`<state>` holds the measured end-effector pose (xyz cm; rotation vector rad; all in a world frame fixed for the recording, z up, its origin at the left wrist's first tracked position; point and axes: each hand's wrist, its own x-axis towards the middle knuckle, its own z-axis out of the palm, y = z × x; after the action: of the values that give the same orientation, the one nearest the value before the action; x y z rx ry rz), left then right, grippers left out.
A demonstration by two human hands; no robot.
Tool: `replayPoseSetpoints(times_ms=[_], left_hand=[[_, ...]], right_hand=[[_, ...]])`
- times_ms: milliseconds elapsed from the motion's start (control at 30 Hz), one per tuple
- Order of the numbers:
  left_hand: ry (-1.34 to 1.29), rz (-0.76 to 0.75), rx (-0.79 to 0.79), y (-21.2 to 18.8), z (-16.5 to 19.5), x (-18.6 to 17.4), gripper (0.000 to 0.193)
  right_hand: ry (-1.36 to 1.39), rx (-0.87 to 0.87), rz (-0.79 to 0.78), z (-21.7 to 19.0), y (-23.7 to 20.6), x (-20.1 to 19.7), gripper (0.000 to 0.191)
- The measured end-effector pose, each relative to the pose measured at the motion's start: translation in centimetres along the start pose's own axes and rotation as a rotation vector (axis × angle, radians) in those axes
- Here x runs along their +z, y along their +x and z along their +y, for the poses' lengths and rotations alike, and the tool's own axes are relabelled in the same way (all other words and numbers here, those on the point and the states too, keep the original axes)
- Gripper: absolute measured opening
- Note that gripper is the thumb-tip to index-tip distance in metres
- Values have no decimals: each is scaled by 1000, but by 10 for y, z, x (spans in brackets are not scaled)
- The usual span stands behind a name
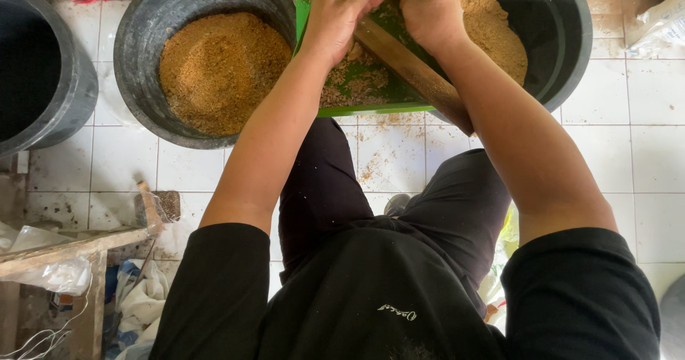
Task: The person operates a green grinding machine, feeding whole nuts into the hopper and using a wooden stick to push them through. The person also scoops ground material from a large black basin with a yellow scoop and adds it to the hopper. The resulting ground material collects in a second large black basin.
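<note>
**Hands pinching crumbly meal over a green tray**

Where the green tray [371, 107] rests on a black tub [564, 39], left hand [339, 14] and right hand [428, 3] pinch a small clump together (loose, dry, likely crumbling); a wooden stick [414, 71] lies beneath.

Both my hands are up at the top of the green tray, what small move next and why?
Probably sweep the brown crumbs off the green tray into the right tub: left hand and right hand pinch together there, and crumbs lie around the wooden stick.
</note>
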<state>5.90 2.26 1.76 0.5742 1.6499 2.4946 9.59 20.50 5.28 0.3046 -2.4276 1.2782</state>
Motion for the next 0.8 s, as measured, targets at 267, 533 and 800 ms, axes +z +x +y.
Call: replayPoseSetpoints(times_ms=[267,533,800], left_hand=[[183,42,48,-1,-1,-5,8],[264,45,178,-2,-4,-5,6],[282,35,189,-2,-6,-6,7]], right_hand=[[110,-145,-103,2,0,4,11],[16,-208,-9,-5,-5,13,15],[-79,-319,36,13,-1,15,13]])
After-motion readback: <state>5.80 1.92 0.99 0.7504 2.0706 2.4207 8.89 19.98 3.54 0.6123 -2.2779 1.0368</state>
